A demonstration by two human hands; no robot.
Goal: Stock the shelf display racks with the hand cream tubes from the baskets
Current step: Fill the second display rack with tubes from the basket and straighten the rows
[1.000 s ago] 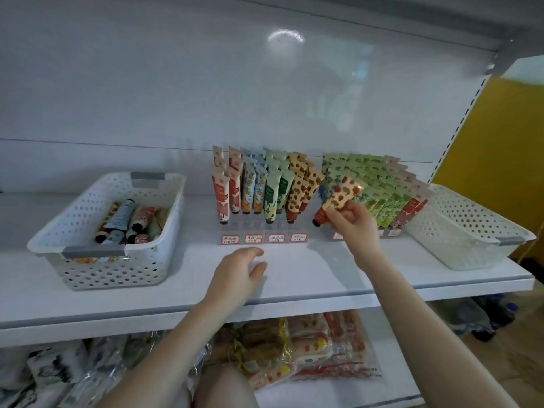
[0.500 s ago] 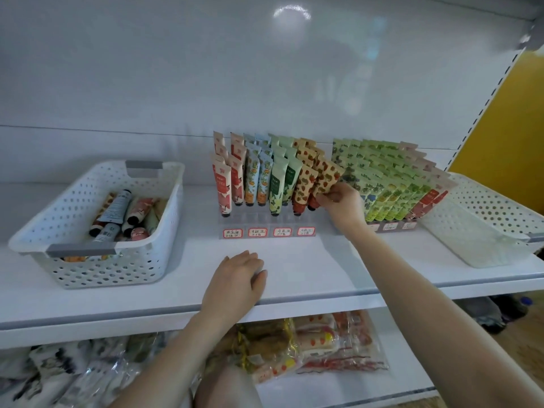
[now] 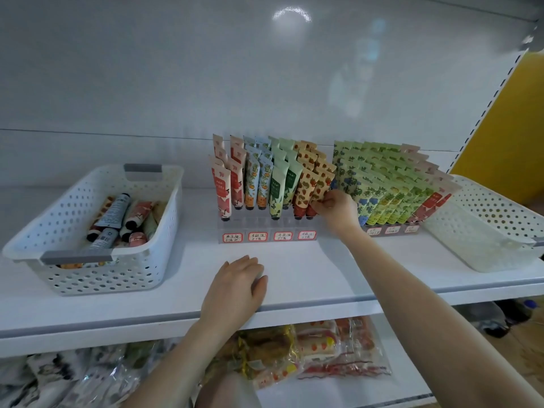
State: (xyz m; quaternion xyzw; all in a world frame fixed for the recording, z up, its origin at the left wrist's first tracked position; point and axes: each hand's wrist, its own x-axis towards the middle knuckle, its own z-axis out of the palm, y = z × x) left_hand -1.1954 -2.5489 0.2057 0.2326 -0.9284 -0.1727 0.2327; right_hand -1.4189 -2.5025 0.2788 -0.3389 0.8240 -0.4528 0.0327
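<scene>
A clear display rack (image 3: 266, 228) on the white shelf holds rows of upright hand cream tubes. My right hand (image 3: 335, 209) pinches a strawberry-patterned tube (image 3: 319, 187) that stands cap down in the front slot of the rack's rightmost column. A second rack (image 3: 391, 229) to the right is packed with green and yellow tubes. My left hand (image 3: 235, 287) lies palm down on the shelf near its front edge, holding nothing. The left white basket (image 3: 97, 266) contains several loose tubes (image 3: 117, 210).
A second white basket (image 3: 482, 231) stands at the far right and no tubes show in it. The white shelf (image 3: 323, 278) has a grey front strip. Bagged snacks (image 3: 309, 354) fill the lower shelf. A yellow panel (image 3: 506, 119) stands to the right.
My right hand carried the strawberry tube left and down from beside the right rack into the front right slot of the left rack. My left hand settled flat on the shelf.
</scene>
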